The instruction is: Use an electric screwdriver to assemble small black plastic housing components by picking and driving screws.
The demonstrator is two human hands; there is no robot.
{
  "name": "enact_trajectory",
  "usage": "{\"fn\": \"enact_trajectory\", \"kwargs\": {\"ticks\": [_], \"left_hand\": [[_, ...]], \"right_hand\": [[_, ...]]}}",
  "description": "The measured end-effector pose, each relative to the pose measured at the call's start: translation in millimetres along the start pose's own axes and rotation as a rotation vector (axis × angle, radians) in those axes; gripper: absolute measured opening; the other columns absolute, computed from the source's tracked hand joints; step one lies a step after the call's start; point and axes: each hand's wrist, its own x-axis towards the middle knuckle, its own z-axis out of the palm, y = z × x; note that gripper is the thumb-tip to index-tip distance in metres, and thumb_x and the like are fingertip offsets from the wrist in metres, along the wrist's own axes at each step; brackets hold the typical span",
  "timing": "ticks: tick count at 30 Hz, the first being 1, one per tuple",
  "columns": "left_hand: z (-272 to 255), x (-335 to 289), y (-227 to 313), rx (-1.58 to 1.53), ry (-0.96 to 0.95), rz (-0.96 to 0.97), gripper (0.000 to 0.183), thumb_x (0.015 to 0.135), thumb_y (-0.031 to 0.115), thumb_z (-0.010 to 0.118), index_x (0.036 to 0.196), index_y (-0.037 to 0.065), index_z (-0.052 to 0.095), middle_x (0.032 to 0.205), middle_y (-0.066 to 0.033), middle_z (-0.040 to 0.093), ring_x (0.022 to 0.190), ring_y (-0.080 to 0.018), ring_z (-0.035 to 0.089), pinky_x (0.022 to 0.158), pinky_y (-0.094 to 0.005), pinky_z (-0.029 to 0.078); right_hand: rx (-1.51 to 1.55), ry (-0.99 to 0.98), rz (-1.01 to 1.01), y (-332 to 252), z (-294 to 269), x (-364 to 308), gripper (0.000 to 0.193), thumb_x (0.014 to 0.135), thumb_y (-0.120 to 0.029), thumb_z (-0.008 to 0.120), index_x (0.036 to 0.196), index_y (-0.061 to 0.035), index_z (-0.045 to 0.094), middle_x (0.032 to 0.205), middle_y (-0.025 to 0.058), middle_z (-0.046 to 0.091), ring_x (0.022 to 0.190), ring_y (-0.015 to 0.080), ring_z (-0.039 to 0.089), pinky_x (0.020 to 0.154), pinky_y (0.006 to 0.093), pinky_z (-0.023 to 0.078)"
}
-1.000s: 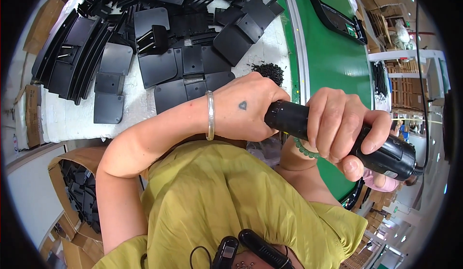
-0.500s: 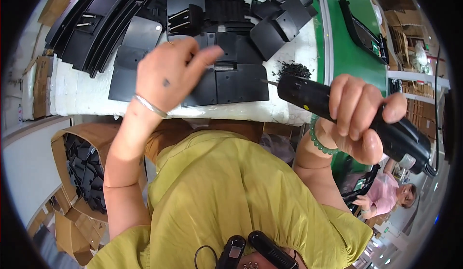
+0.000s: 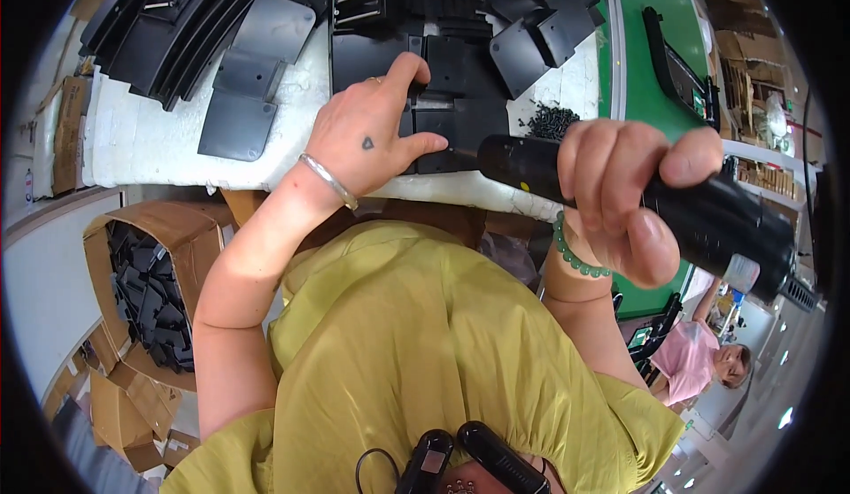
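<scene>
My left hand [image 3: 367,140] hovers over or rests on several flat black plates [image 3: 482,122] near the table's front edge, thumb and index finger apart; its other fingers are mostly hidden. In my right hand [image 3: 624,189] is a black electric screwdriver [image 3: 522,165], held level with its front end toward the left hand. The screwdriver's tip is hard to make out against the plates. Beyond it lies a heap of small black screws [image 3: 551,120]. More black plates [image 3: 237,125] lie in a row left of my left hand, with white table covering between.
Stacked long black parts [image 3: 190,29] fill the back left of the white-covered table [image 3: 142,144]. A black bracket with metal pins [image 3: 381,3] stands at the back. To the right runs a green surface [image 3: 642,69]. A cardboard box [image 3: 190,237] of black pieces sits lower left; a person in pink [image 3: 686,361] is lower right.
My left hand has moved right across the plates, uncovering white table beside the left row. My right hand and the screwdriver have shifted slightly left.
</scene>
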Motion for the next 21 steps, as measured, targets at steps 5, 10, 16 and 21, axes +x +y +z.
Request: {"fn": "enact_trajectory", "kwargs": {"ticks": [5, 10, 16, 21], "left_hand": [[0.4, 0.6, 1.4, 0.005, -0.002, -0.007, 0.053, 0.069, 0.029, 0.074, 0.107, 0.008, 0.042, 0.072, -0.0127, 0.057, 0.074, -0.0340, 0.057, 0.064, -0.0418, 0.044], [2.0, 2.5, 0.6, -0.005, -0.015, 0.014, 0.051, 0.070, 0.028, 0.073, 0.106, 0.008, 0.042, 0.075, -0.0134, 0.058, 0.077, -0.0342, 0.057, 0.065, -0.0422, 0.044], [1.2, -2.6, -4.5, 0.000, -0.001, 0.032, 0.048, 0.071, 0.026, 0.072, 0.105, 0.008, 0.042, 0.076, -0.0127, 0.058, 0.078, -0.0343, 0.057, 0.064, -0.0429, 0.044], [1.1, -1.3, -2.6, -0.008, -0.018, 0.028, 0.047, 0.072, 0.025, 0.071, 0.105, 0.008, 0.042, 0.076, -0.0127, 0.058, 0.078, -0.0343, 0.057, 0.064, -0.0433, 0.044]], "right_hand": [[-0.033, -0.012, 0.015, -4.1, 11.0, -8.0, 0.035, 0.074, -0.013, 0.059, 0.105, -0.0135, 0.043, 0.059, -0.0048, 0.047, 0.043, 0.0083, 0.044, 0.044, 0.0239, 0.037], [-0.092, -0.066, 0.058, 1.4, 13.3, -8.1, 0.035, 0.071, -0.009, 0.060, 0.100, -0.0141, 0.041, 0.058, -0.0035, 0.046, 0.041, 0.0101, 0.043, 0.043, 0.0249, 0.037], [-0.275, -0.302, 0.117, -2.0, 27.5, 1.7, 0.030, 0.075, -0.016, 0.067, 0.082, -0.0117, 0.037, 0.055, 0.0012, 0.048, 0.040, 0.0148, 0.044, 0.043, 0.0266, 0.038], [-0.271, -0.335, 0.177, -4.1, 35.7, 5.2, 0.028, 0.077, -0.014, 0.065, 0.083, -0.0104, 0.038, 0.055, 0.0018, 0.047, 0.040, 0.0158, 0.043, 0.042, 0.0273, 0.038]]}}
